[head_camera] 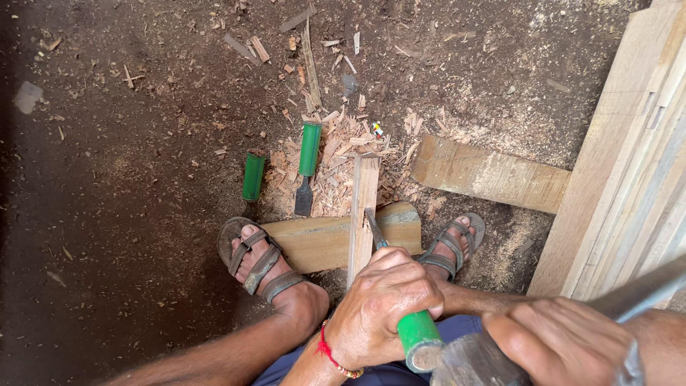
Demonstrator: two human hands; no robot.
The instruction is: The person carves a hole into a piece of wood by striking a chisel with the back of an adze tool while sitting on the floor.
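Nearest the lens, at the lower right of the frame, our right hand [564,339] is clenched around a metal-handled hammer [475,361], whose head sits just beside the butt of the chisel [400,293]. Our left hand [382,304] grips that chisel's green handle, fingers wrapped fully round it. Its long axis runs from the butt at lower centre up and leftward to the blade tip, which touches the narrow wood strip [363,214] at mid-frame. We see the strip lying across a wider board [321,239] held under our sandalled feet. Two spare green-handled chisels [307,168] rest among shavings above.
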